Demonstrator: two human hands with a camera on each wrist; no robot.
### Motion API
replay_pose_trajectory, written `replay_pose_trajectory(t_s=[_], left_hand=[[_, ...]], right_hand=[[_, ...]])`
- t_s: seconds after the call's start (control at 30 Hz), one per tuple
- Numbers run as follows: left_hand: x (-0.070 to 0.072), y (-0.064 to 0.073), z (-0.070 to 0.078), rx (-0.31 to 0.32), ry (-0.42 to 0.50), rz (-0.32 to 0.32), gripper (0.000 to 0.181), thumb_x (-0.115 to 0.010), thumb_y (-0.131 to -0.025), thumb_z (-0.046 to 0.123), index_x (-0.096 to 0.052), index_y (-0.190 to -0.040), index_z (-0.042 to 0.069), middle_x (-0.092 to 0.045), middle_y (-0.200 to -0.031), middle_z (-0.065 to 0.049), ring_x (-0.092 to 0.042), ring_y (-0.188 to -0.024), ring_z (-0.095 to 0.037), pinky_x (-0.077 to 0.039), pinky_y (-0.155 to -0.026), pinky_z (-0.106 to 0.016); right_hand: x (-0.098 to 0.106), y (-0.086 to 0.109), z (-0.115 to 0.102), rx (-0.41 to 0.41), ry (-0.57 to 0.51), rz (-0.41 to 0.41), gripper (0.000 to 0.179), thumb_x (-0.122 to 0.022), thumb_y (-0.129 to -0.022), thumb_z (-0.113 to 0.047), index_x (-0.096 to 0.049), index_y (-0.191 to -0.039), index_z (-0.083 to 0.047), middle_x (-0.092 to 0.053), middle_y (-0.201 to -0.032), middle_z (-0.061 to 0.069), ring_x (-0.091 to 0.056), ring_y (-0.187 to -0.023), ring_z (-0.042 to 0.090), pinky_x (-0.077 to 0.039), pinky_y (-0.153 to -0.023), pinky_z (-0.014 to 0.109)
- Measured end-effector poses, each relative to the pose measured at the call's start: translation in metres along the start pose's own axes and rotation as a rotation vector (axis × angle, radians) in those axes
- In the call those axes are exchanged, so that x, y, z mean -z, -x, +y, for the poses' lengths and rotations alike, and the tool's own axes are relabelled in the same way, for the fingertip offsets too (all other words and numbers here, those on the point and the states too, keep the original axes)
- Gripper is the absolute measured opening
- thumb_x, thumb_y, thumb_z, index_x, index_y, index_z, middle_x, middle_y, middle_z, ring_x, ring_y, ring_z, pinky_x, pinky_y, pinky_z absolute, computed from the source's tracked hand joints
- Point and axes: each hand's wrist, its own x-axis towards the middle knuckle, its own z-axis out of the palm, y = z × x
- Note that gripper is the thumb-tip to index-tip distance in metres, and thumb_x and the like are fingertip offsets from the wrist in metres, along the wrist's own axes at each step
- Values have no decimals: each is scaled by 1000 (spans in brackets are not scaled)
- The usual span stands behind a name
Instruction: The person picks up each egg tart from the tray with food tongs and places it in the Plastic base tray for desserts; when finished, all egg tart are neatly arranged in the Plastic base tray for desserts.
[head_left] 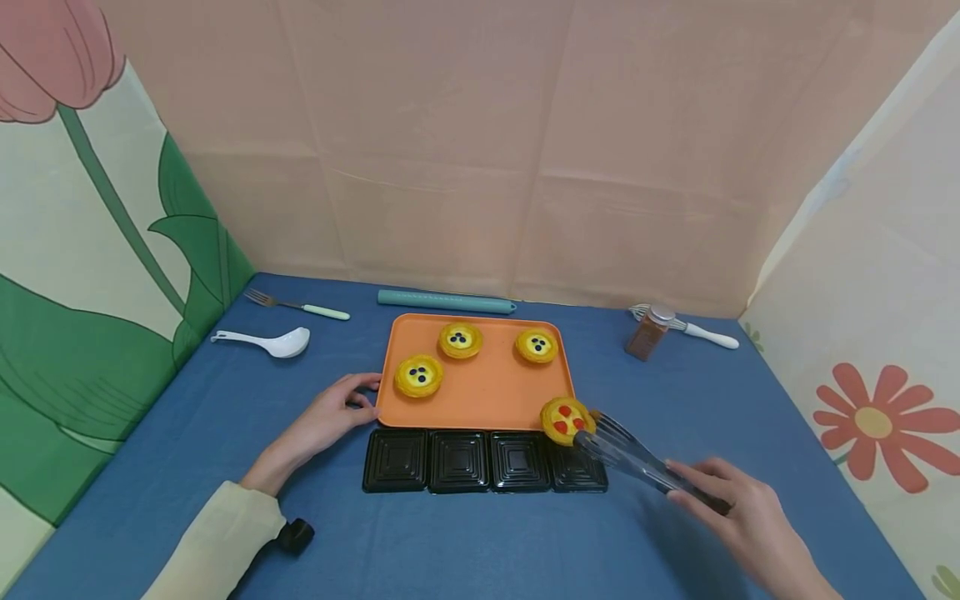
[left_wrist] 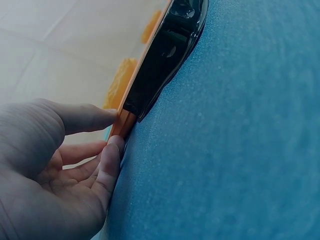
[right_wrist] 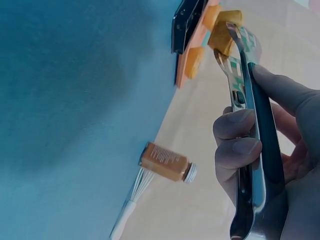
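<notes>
My left hand (head_left: 327, 423) pinches the left edge of an orange tray (head_left: 487, 404), thumb on the rim and fingertips against its side in the left wrist view. Several egg tarts lie on the tray, among them a blueberry-topped tart (head_left: 419, 376) near that hand. My right hand (head_left: 750, 512) grips a pair of clear tongs (head_left: 637, 467). Between the tongs' tips is an egg tart with red pieces on top (head_left: 561, 417), raised near the tray's front right corner. Just in front of the tray lies a black tray with square compartments (head_left: 459, 461).
Behind the tray lies a teal rolling pin (head_left: 447, 302). A fork (head_left: 300, 306) and a white ladle (head_left: 270, 341) are at the back left. At the back right, a brown spice jar (head_left: 649, 333) stands by a whisk (head_left: 708, 335). Fabric walls border the blue table.
</notes>
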Motion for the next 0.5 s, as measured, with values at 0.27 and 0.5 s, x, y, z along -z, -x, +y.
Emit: replay_pose_trajectory(t_s=[0.27,0.5], left_hand=[[-1,-1,-3,1,-4,2,56,-66,-96,12,-46,-148,-1,-52,-135,-16,-56,-99,-24,-45,-83,-39],[-1,-1,-2,0,2,0,56,-66,-96,12,-46,-148,-1,-52,-135,-16,-56,-99,-24,-45,-83,-40]], right_hand=[[-2,14,2,-87,7,-52,40,-78,-89,-29,-74,-126,-15,-58,-92,-5,-50,-72,9,-44,-57,26],[-8,25,9,-27,22,-2,40,-81,-85,-22,-74,-124,-13,-55,-89,-9,-46,-68,2,-41,-55,25]])
